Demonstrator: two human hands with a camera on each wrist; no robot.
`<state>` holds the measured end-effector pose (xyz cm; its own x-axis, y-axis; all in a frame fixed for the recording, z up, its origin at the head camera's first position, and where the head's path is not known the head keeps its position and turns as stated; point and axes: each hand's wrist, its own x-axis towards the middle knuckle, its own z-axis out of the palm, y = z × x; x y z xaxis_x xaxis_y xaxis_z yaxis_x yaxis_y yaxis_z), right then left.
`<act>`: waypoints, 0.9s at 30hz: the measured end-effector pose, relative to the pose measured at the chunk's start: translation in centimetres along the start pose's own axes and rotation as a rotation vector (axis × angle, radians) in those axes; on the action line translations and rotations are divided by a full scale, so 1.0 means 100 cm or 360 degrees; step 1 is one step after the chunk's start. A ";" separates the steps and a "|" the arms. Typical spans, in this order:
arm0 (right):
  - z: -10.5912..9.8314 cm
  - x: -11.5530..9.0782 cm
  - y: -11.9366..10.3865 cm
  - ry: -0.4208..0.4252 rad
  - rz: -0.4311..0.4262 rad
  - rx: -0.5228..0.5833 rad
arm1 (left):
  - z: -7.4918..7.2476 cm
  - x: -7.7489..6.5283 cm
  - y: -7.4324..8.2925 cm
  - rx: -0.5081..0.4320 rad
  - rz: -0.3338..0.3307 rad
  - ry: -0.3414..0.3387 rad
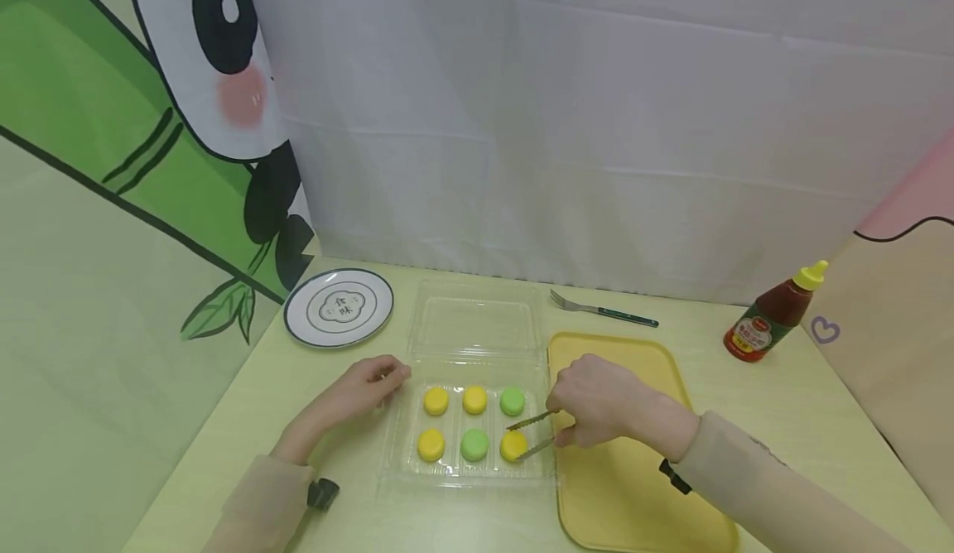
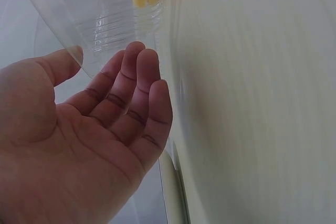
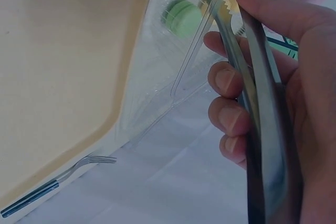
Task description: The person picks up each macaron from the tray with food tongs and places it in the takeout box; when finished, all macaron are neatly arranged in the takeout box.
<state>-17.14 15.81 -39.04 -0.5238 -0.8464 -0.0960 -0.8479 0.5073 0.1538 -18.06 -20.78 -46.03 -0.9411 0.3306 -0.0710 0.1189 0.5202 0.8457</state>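
My right hand grips metal tongs, with thumb and curled fingers around their arms in the right wrist view. In the head view the serrated tips stand apart, on either side of a yellow macaron at the container's near right; whether they touch it I cannot tell. The clear plastic container lies with its lid folded back, holding yellow macarons and two green ones, such as the green macaron. At the container's left edge rests my left hand, fingers loosely bent and thumb by the rim, gripping nothing.
A yellow tray lies right of the container, under my right forearm. Behind it is a fork with a dark green handle. A sauce bottle stands at the far right, and a white plate sits at the back left.
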 end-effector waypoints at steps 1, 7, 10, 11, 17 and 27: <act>0.000 0.000 0.000 0.0001 0.0000 0.0001 | 0.000 0.000 0.000 0.0003 -0.0004 -0.0001; 0.002 0.000 0.001 0.0020 -0.0008 0.0023 | 0.000 0.002 -0.004 0.0051 -0.0032 -0.0008; 0.001 0.000 0.002 0.0028 -0.0016 0.0032 | 0.000 0.002 -0.004 0.0062 -0.0032 -0.0008; 0.001 0.000 0.002 0.0029 -0.0018 0.0037 | 0.000 0.002 -0.004 0.0065 -0.0031 -0.0008; -0.003 -0.002 0.004 0.0028 -0.0022 0.0059 | 0.000 0.002 -0.004 0.0059 -0.0025 -0.0010; -0.007 -0.014 0.013 0.0126 0.0030 0.0117 | -0.001 0.002 -0.003 0.0017 0.0033 -0.0010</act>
<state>-17.41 17.52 -37.98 -0.5340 -0.8454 -0.0156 -0.8433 0.5311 0.0823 -18.35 -20.98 -46.24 -0.9363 0.3465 -0.0571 0.1418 0.5218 0.8412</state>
